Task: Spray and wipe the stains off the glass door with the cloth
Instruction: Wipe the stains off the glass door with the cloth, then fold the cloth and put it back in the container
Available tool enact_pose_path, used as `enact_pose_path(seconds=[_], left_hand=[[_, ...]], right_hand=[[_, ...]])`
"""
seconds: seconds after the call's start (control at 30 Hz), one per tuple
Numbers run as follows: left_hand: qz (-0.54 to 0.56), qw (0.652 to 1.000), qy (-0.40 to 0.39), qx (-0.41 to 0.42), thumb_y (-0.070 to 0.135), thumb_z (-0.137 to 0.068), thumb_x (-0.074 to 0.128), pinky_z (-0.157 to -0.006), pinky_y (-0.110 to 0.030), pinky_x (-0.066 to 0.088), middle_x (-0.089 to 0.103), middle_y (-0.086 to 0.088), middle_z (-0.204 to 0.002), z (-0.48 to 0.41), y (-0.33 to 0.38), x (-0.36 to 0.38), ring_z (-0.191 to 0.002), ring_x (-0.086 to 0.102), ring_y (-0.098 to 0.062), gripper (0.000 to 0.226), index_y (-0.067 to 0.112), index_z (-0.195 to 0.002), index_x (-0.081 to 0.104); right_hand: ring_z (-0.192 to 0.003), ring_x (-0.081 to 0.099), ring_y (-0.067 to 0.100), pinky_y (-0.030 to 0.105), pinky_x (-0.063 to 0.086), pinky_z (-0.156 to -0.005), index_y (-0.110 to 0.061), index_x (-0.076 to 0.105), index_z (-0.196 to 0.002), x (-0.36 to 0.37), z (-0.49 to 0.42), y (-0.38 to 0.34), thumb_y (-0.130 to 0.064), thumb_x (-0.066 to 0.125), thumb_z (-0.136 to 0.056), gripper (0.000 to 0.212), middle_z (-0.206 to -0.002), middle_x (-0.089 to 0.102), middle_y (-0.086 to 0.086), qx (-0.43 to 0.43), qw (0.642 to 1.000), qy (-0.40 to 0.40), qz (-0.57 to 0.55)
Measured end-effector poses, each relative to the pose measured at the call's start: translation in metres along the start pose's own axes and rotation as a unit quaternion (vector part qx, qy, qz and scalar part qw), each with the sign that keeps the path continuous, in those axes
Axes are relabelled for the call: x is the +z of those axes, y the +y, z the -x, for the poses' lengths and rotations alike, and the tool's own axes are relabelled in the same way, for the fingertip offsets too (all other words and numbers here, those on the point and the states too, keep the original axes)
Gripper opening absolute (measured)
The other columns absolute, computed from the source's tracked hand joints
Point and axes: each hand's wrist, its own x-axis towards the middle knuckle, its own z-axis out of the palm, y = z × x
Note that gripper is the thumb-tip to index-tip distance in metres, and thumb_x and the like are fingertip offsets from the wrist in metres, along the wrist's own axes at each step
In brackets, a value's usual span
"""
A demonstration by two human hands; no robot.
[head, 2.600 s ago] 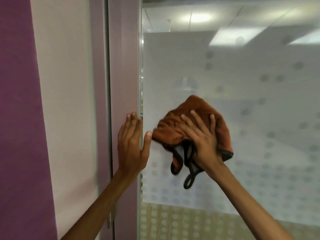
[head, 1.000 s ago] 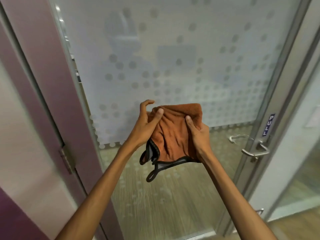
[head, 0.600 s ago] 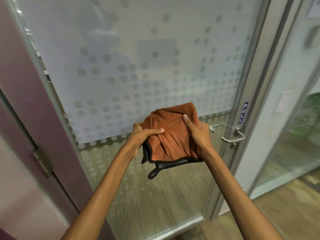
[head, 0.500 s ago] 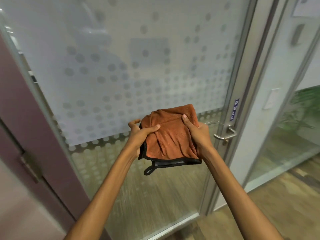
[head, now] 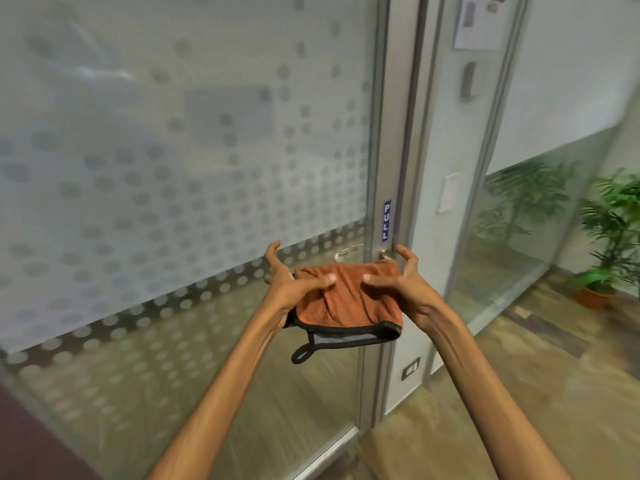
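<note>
The glass door (head: pixel 173 174) fills the left and centre, frosted with a dot pattern above and clear below. An orange cloth (head: pixel 346 299) with a black hem and a hanging loop is folded flat and held in front of the door at handle height, away from the glass. My left hand (head: pixel 287 282) grips its left side, thumb pressed on top. My right hand (head: pixel 405 289) grips its right side the same way. The metal door handle (head: pixel 349 251) shows just above the cloth, partly hidden. No spray bottle is in view.
A blue PULL sticker (head: pixel 386 221) sits on the metal door frame (head: pixel 391 133). A glass side panel (head: pixel 519 220) stands to the right, with a potted plant (head: pixel 609 237) on the wood floor at far right. A maroon wall edge (head: pixel 24 441) shows bottom left.
The cloth came off the glass and both hands took hold of it. My view swung right along the door to the handle, and the hands tipped the cloth from upright to nearly flat.
</note>
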Motion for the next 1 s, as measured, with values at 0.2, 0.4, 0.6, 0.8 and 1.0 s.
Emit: enact_pose_path(seconds=[0.2,0.4,0.6,0.8,1.0], left_hand=[[-0.139,0.983,-0.099,0.072,0.008,-0.047,0.097,-0.112,-0.043,0.035,0.025,-0.004,-0.13,-0.004,0.007,0.075,-0.122,0.033,-0.02,0.128,0.053,-0.143,0.026],[-0.229,0.949,-0.169,0.135,-0.001,-0.059,0.088,-0.108,-0.023,0.031,0.032,-0.008,-0.125,-0.021,0.009,0.17,-0.124,0.038,-0.023,0.093,0.036,-0.135,0.051],[-0.304,0.91,-0.192,0.207,0.014,-0.068,0.087,-0.097,-0.017,0.037,0.035,-0.001,-0.107,-0.033,0.008,0.288,-0.105,0.045,-0.017,0.07,0.026,-0.132,0.059],[-0.309,0.889,-0.229,0.247,0.032,-0.082,0.078,-0.087,-0.023,0.039,0.039,0.0,-0.109,-0.035,-0.005,0.396,-0.093,0.048,-0.015,0.046,0.021,-0.122,0.059],[-0.318,0.845,-0.301,0.307,0.033,-0.076,0.083,-0.08,-0.023,0.039,0.046,-0.008,-0.108,-0.038,0.002,0.505,-0.102,0.05,-0.022,0.04,0.01,-0.105,0.068]], right_hand=[[-0.115,0.061,0.028,0.038,0.059,-0.085,-0.037,0.048,-0.134,-0.085,0.008,-0.011,0.017,0.082,-0.052,0.104,-0.136,0.052,0.006,-0.041,0.992,-0.023,0.118],[-0.099,0.059,0.013,0.016,0.049,-0.081,-0.025,0.049,-0.128,-0.17,0.016,-0.017,0.003,0.083,-0.071,0.072,-0.122,0.056,0.0,-0.08,0.956,0.07,0.272],[-0.091,0.061,0.015,0.01,0.042,-0.065,-0.016,0.064,-0.111,-0.275,0.034,-0.024,-0.026,0.091,-0.067,0.052,-0.096,0.066,-0.004,-0.075,0.897,0.198,0.388],[-0.101,0.051,0.025,0.03,0.043,-0.075,-0.018,0.068,-0.104,-0.38,0.061,-0.025,-0.044,0.086,-0.07,0.046,-0.094,0.056,0.008,-0.042,0.843,0.267,0.465],[-0.08,0.048,0.011,0.025,0.044,-0.075,-0.002,0.061,-0.082,-0.467,0.1,-0.016,-0.026,0.088,-0.073,0.036,-0.085,0.048,0.002,-0.024,0.873,0.331,0.358]])
